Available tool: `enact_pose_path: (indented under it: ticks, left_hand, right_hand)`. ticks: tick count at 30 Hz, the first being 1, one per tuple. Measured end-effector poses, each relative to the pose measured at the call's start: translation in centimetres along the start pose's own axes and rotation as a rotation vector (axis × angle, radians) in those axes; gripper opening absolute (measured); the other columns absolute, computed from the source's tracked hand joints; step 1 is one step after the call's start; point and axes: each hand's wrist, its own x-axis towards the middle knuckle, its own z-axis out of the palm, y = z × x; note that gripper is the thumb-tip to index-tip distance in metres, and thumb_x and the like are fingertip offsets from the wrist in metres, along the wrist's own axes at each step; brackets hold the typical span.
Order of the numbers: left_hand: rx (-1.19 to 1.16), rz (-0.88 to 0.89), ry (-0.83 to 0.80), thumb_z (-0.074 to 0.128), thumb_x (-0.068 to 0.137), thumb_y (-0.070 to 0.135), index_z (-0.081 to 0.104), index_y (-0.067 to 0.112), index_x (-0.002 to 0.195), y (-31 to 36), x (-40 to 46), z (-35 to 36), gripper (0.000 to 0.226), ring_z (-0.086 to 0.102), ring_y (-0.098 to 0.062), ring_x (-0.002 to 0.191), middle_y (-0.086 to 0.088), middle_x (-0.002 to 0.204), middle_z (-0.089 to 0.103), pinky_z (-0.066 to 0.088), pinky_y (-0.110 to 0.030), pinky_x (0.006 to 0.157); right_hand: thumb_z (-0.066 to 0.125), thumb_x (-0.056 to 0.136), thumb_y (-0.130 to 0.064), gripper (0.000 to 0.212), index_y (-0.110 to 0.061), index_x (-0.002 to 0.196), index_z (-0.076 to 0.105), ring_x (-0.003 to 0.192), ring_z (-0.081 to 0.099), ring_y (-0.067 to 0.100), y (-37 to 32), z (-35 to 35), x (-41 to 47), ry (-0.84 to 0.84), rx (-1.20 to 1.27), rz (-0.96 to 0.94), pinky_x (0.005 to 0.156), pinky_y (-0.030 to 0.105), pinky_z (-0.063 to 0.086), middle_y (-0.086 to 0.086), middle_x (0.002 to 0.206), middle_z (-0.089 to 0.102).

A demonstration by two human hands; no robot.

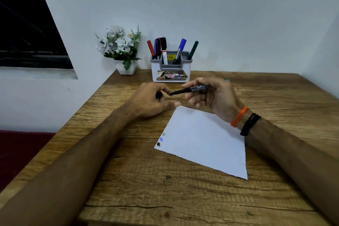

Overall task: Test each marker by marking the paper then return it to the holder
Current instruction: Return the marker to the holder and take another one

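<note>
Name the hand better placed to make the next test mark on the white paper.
Right. The right hand already grips the uncapped black marker above the white paper sheet; the left hand appears to hold only its dark cap.

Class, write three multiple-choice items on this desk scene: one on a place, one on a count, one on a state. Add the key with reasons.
1. Where does the flower pot stand?
A. Left of the holder
B. On the paper
C. Right of the holder

2. How many colour marks are on the paper?
A. None
B. Three
C. Six

3. What state is the black marker in?
A. In the holder
B. Lying on the table
C. Held in the right hand

Key: A, the pot stands left of the holder, by the wall; B, green, blue and black marks; C, its fingers grip the barrel.
</note>
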Motion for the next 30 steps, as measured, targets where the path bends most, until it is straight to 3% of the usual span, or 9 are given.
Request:
enact_pose_path:
  ticks: [3,5,9,11,15,24,30]
  left_hand:
    - [0.071,0.035,0.018,0.071,0.077,0.054,0.065,0.027,0.109,-0.3,0.0,0.1,0.043,0.055,-0.002,0.073,0.007,0.087,0.065,0.038,-0.02,0.059]
    - [0.114,0.061,0.0,0.066,0.073,0.063,0.063,0.027,0.113,-0.4,-0.1,0.2,0.054,0.054,-0.001,0.076,0.009,0.092,0.063,0.039,-0.023,0.063]
    - [0.252,0.093,-0.055,0.057,0.071,0.055,0.061,0.031,0.12,-1.1,0.2,0.6,0.055,0.057,-0.01,0.093,0.007,0.106,0.062,0.051,-0.036,0.083]
    - [0.276,0.1,-0.05,0.053,0.07,0.058,0.061,0.035,0.118,-1.2,0.2,0.6,0.054,0.057,-0.01,0.093,0.008,0.104,0.061,0.051,-0.036,0.082]
    - [0.275,0.107,-0.038,0.035,0.058,0.074,0.062,0.035,0.118,-0.7,0.0,0.7,0.076,0.057,-0.01,0.091,0.01,0.099,0.061,0.048,-0.031,0.079]
    - [0.264,0.104,-0.048,0.039,0.053,0.074,0.063,0.036,0.119,-0.7,0.1,0.6,0.08,0.058,-0.009,0.091,0.012,0.097,0.061,0.047,-0.029,0.078]
    - [0.251,0.109,-0.046,0.049,0.06,0.068,0.064,0.035,0.117,-1.0,0.2,0.8,0.068,0.057,-0.009,0.092,0.01,0.097,0.061,0.047,-0.029,0.078]
  right_hand:
    - [0.059,0.09,-0.031,0.031,-0.003,0.09,0.071,0.056,0.068,0.014,0.1,0.9,-0.5,-0.049,-0.063,-0.013,0.048,0.019,0.051,0.011,0.071,0.072]
    - [0.069,0.081,-0.026,0.022,-0.005,0.082,0.07,0.051,0.065,0.013,0.4,1.3,-0.7,-0.084,-0.162,-0.061,0.046,0.019,0.05,0.011,0.068,0.07]
    - [0.058,0.094,-0.007,0.017,0.0,0.093,0.073,0.055,0.068,0.018,1.0,1.8,-1.0,-0.135,-0.229,-0.026,0.048,0.022,0.053,0.016,0.072,0.071]
    - [0.056,0.094,-0.004,0.02,-0.002,0.09,0.075,0.058,0.071,0.018,1.1,2.1,-1.1,-0.158,-0.202,0.008,0.05,0.023,0.055,0.016,0.073,0.072]
    - [0.067,0.087,-0.005,0.007,-0.003,0.082,0.072,0.054,0.067,0.016,1.6,2.4,-1.3,-0.14,-0.253,-0.002,0.05,0.023,0.055,0.011,0.069,0.071]
    - [0.066,0.087,0.002,0.009,0.006,0.092,0.072,0.059,0.07,0.02,2.1,2.7,-1.7,-0.152,-0.28,0.024,0.054,0.027,0.059,0.017,0.072,0.07]
    - [0.062,0.088,0.008,0.011,0.004,0.092,0.072,0.061,0.072,0.02,2.1,3.2,-2.3,-0.181,-0.38,-0.014,0.054,0.027,0.059,0.013,0.072,0.072]
